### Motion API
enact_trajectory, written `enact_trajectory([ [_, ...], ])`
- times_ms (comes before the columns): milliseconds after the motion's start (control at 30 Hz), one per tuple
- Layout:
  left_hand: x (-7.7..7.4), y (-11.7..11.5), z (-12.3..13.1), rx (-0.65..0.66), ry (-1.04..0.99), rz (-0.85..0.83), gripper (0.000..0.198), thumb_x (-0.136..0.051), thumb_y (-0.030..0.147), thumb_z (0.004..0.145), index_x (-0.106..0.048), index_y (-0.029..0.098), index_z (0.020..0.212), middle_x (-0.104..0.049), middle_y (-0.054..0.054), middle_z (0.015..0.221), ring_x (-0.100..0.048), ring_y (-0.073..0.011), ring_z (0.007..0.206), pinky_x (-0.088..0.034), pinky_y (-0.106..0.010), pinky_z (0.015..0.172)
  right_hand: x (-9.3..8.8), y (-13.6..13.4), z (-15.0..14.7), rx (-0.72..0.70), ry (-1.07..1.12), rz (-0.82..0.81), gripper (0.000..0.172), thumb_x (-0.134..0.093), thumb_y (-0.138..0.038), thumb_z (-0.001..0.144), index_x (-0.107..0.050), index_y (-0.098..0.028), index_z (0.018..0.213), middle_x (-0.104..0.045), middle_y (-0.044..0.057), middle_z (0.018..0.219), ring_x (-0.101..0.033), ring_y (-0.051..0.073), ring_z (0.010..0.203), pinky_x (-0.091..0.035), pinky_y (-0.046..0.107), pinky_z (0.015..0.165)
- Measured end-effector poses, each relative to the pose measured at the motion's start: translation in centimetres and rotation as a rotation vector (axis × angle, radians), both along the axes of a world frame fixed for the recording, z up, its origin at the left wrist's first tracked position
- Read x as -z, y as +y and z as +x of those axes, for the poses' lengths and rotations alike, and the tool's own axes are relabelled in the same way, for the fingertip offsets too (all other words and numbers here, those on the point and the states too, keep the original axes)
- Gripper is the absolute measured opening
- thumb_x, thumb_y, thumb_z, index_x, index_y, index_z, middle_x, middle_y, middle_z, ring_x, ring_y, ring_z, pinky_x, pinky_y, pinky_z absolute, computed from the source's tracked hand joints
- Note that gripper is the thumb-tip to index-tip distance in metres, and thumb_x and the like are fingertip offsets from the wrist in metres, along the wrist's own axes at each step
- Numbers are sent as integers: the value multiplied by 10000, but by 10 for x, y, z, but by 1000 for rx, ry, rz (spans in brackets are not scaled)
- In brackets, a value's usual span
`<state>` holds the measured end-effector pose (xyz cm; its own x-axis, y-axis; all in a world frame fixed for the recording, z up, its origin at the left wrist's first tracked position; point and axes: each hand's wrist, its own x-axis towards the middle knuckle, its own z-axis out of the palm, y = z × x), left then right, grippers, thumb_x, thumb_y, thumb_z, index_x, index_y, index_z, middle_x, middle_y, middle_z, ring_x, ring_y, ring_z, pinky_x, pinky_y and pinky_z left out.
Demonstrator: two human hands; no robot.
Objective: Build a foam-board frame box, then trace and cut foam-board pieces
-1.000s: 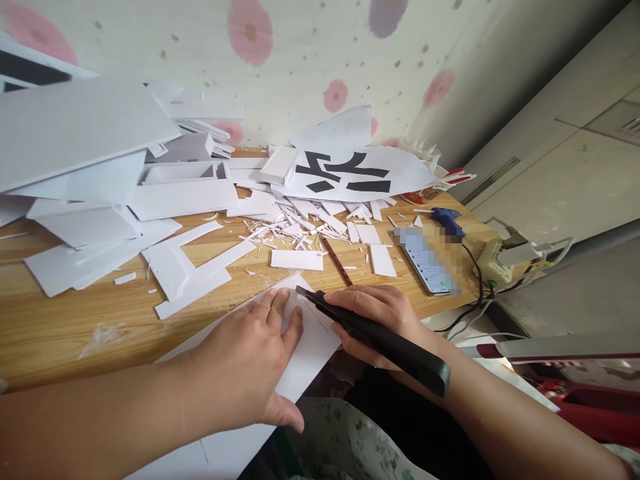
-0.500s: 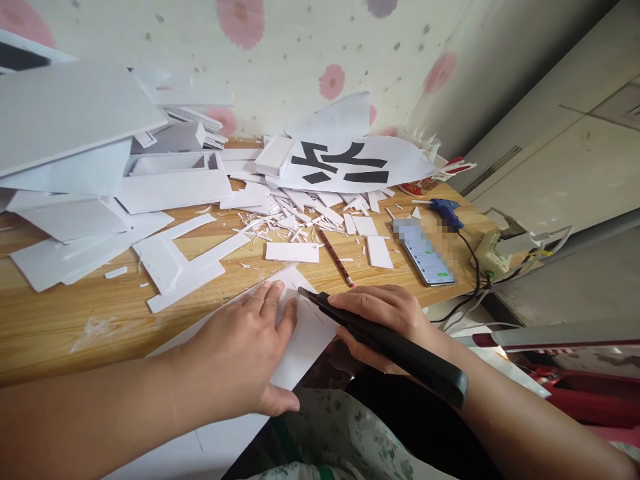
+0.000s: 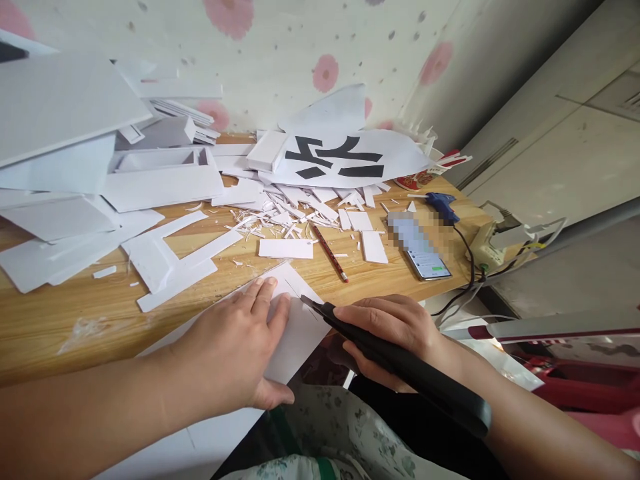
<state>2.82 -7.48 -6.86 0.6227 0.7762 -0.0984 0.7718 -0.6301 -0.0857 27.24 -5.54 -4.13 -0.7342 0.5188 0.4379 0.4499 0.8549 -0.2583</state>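
Observation:
My left hand lies spread and flat on a white foam board, which reaches over the front edge of the table. In my right hand is a black utility knife, my fingers wrapped round its handle. The blade tip rests at a thin drawn or cut line near the board's far corner, just right of my left fingertips. A reddish pencil and a small white strip lie beyond that corner.
White offcuts and slivers cover the wooden table. Stacked white boards stand at left. A printed paper leans against the wall. A phone, a blue glue gun and a power strip with cables are at right.
The knife blade has moved along the line toward me and to the right, its handle end swinging lower right. My left hand stays pressed on the board. The view has shifted slightly.

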Motion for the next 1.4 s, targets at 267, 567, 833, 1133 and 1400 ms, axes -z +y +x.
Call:
enact_trajectory([
  [267, 1, 0, 1, -44, -22, -23, 1058, -677, 769, 583, -523, 59, 1353, -449, -361, 1402, -423, -477, 1328, -451, -557, 1013, -5, -13, 11, 18, -1, -28, 378, -569, -150, 821, -512, -212, 1190, -722, 40, 800, -683, 143, 618, -498, 225, 532],
  [567, -6, 0, 3, -63, 17, -35, 1015, -708, 715, 601, -472, 138, 1401, -426, -349, 1428, -473, -459, 1294, -484, -525, 957, -12, -27, 24, 46, -20, -49, 343, -599, -158, 822, -548, -221, 1156, -738, 48, 838, -702, 150, 651, -544, 238, 579],
  [833, -7, 0, 2, -62, 49, -57, 1025, -680, 738, 623, -444, 139, 1422, -405, -343, 1447, -457, -462, 1307, -470, -525, 973, -15, -35, 26, 69, -2, -58, 362, -604, -150, 810, -552, -240, 1158, -737, 49, 843, -707, 157, 684, -561, 242, 617],
  [1133, 1, 2, -4, 8, -25, 65, 1025, -647, 798, 602, -541, 79, 1324, -494, -350, 1367, -527, -463, 1235, -514, -521, 910, -18, -37, 34, 107, 35, -88, 237, -606, -169, 799, -590, -230, 1027, -723, 23, 765, -692, 151, 627, -558, 232, 582],
  [1400, -9, 33, -26, -161, -99, 83, 548, -590, 624, 815, -638, 162, 1106, -653, -134, 1135, -609, -304, 1019, -507, -384, 771, -13, -17, 20, 172, 380, -446, 112, -579, -257, 797, -519, -219, 710, -585, 28, 727, -589, 177, 678, -503, 316, 607],
])
